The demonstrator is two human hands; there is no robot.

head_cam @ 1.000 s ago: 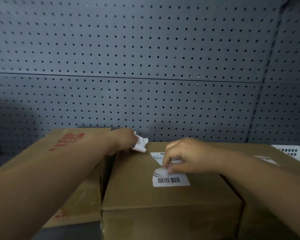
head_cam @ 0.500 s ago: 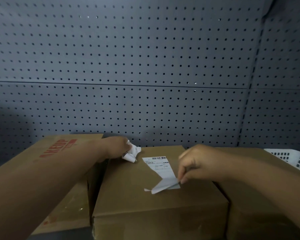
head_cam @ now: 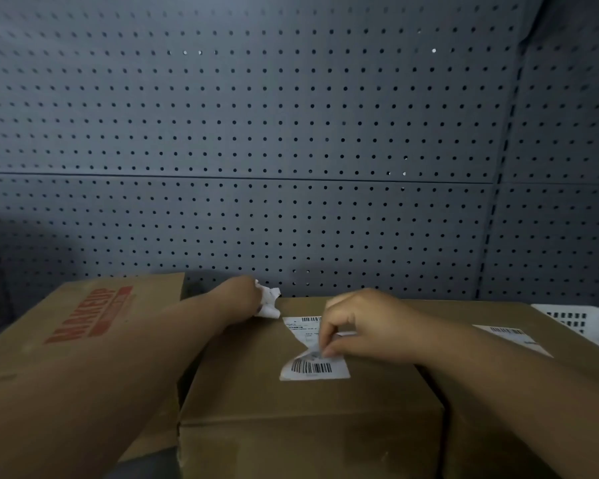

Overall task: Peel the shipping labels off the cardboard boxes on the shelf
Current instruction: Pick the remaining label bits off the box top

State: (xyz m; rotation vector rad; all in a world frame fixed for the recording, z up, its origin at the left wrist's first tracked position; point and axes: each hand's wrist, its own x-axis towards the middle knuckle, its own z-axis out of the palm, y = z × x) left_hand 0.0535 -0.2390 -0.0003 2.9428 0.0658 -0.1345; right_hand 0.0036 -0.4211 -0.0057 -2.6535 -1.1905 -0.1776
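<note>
- A grey pegboard wall is standing behind the shelf.
- Three cardboard boxes are sitting side by side: the left box is showing red print, the middle box is lying under both hands, and the right box is carrying its own flat label.
- A white slotted basket is poking in at the far right, just beside the right box.
- The right hand is pinching the shipping label between thumb and forefinger at its twisted middle; the label is lying on top of the middle box, barcode end nearest.
- The left hand is resting at the middle box's far left corner, fingers curling round a crumpled paper wad.
</note>
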